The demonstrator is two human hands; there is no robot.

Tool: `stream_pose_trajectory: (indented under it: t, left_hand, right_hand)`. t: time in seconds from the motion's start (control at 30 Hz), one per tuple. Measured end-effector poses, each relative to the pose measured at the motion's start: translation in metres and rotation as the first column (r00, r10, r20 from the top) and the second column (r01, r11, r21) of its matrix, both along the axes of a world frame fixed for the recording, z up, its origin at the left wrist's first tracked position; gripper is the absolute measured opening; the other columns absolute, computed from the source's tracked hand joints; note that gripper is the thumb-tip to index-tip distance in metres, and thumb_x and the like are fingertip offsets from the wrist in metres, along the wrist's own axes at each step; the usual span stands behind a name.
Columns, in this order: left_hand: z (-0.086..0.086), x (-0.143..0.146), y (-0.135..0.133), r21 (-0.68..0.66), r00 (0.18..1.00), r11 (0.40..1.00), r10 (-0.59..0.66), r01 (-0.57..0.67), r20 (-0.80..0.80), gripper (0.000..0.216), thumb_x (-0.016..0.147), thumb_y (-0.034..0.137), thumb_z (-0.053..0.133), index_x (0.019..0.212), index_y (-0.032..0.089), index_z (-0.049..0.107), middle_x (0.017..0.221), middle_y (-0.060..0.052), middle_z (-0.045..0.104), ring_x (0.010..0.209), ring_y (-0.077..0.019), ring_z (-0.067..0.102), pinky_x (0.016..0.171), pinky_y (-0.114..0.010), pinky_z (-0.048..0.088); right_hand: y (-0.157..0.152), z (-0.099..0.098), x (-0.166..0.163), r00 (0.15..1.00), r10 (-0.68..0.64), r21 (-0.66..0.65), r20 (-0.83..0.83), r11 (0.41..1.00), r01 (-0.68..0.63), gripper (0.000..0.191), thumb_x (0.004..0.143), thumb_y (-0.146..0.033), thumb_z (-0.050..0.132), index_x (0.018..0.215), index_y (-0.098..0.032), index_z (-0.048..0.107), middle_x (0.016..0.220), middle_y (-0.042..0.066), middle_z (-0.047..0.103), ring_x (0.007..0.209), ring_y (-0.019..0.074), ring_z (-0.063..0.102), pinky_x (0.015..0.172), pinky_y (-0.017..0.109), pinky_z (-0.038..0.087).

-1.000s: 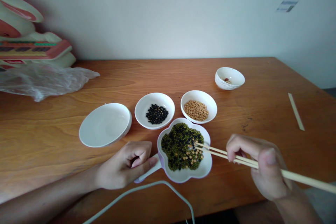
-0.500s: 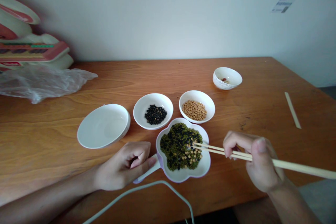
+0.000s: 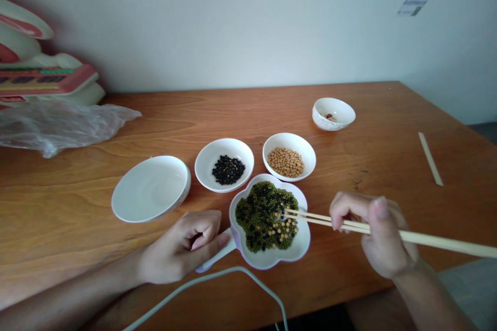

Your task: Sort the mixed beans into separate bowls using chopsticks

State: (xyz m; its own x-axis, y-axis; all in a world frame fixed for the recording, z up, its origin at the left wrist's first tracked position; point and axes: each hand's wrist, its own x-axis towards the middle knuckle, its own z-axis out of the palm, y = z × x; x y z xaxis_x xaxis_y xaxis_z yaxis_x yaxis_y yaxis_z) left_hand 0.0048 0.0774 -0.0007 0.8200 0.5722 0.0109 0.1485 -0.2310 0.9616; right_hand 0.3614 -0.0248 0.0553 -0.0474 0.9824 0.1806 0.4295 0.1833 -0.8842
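My left hand (image 3: 186, 245) is closed on the short handle of a flower-shaped white dish (image 3: 301, 247) with a lilac rim. Green, black and tan beans (image 3: 266, 214) lie mixed in that dish. My right hand (image 3: 378, 230) grips a pair of wooden chopsticks (image 3: 322, 220), whose tips reach in among the beans; whether a bean is pinched between them I cannot tell. Just behind the dish stand a white bowl (image 3: 204, 165) of black beans (image 3: 228, 169) and another white bowl (image 3: 308, 155) of tan soybeans (image 3: 286, 162). To the left is a larger white bowl (image 3: 151, 186) with nothing visible in it.
A small patterned bowl (image 3: 334, 114) with reddish bits stands at the back right. A flat pale strip (image 3: 430, 159) lies at the right. Clear plastic (image 3: 70, 126) and a pink toy keyboard (image 3: 50, 80) are at the back left. A pale cable (image 3: 209, 274) loops in front.
The view has shifted slightly. Both hands keep their grips, and the chopstick tips stay at nearly the same place among the beans.
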Motion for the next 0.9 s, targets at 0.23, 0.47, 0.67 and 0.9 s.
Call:
stream_pose_trajectory:
  t: [0.23, 0.47, 0.67, 0.9]
  left_hand:
    - [0.0, 0.0, 0.0, -0.005, 1.0, 1.0, 0.0, 0.0, -0.003, 0.04, 0.1, 0.01, 0.056, 0.07, 0.021, 0.031, 0.07, 0.004, 0.044, 0.06, -0.0088, 0.04, 0.056, -0.023, 0.038]
    - [-0.002, -0.001, -0.002, -0.015, 1.0, 1.0, -0.003, 0.002, -0.008, 0.039, 0.102, 0.013, 0.054, 0.071, 0.021, 0.031, 0.071, 0.004, 0.045, 0.06, -0.0091, 0.041, 0.057, -0.023, 0.038]
    - [-0.008, -0.005, -0.002, 0.017, 0.998, 1.0, 0.005, -0.004, -0.055, 0.038, 0.104, 0.017, 0.053, 0.073, 0.021, 0.031, 0.071, 0.004, 0.044, 0.061, -0.0098, 0.039, 0.057, -0.022, 0.036]
    - [-0.012, -0.004, -0.002, 0.039, 0.999, 0.999, 0.008, -0.006, -0.048, 0.039, 0.107, 0.022, 0.05, 0.074, 0.022, 0.029, 0.072, 0.003, 0.044, 0.063, -0.0103, 0.037, 0.059, -0.023, 0.036]
  right_hand:
    - [0.0, -0.002, -0.002, 0.995, -0.06, 0.059, -0.077, 0.996, 0.064, 0.068, 0.107, -0.058, 0.019, 0.069, -0.024, 0.065, 0.063, 0.004, 0.059, 0.059, 0.0193, 0.053, 0.058, 0.036, 0.035]
    - [-0.004, 0.007, -0.001, 0.951, -0.17, 0.246, -0.257, 0.94, 0.235, 0.073, 0.103, -0.068, 0.024, 0.069, -0.028, 0.075, 0.058, 0.005, 0.059, 0.058, 0.0224, 0.053, 0.062, 0.04, 0.039]
    - [-0.001, 0.01, 0.007, 0.91, -0.249, 0.497, -0.331, 0.774, 0.392, 0.067, 0.103, -0.066, 0.031, 0.075, -0.03, 0.079, 0.057, 0.006, 0.059, 0.056, 0.0242, 0.054, 0.066, 0.044, 0.041]
    - [0.022, 0.009, 0.005, 0.904, -0.351, 0.328, -0.243, 0.848, 0.417, 0.065, 0.103, -0.065, 0.03, 0.072, -0.028, 0.073, 0.072, 0.008, 0.064, 0.074, 0.0262, 0.058, 0.068, 0.04, 0.039]
